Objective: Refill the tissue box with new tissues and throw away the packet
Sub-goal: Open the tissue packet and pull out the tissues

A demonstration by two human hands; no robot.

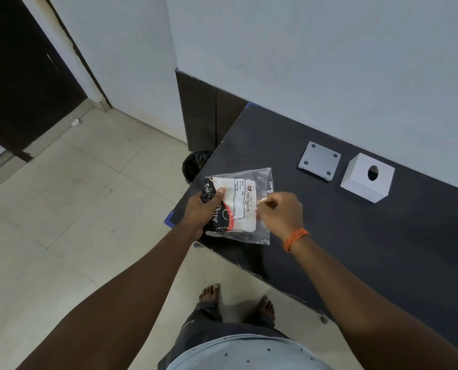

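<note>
Dark bench (356, 236), early stage: left hand (202, 209) grip closed round tissue packet (240, 206), right hand (281, 212) pinching plastic edge. Tissue box (366, 180) unfilled, base plate (319, 161) off, bin (196, 165) waiting.

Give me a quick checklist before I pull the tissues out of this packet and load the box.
1. Left hand has a firm grip on the tissue packet: ok.
2. Right hand pinching the packet's edge: ok.
3. Packet torn open: cannot tell.
4. Tissue box within reach on the table: ok.
5. Base plate off the box: ok.
6. Bin beside the table for the packet: ok.
</note>
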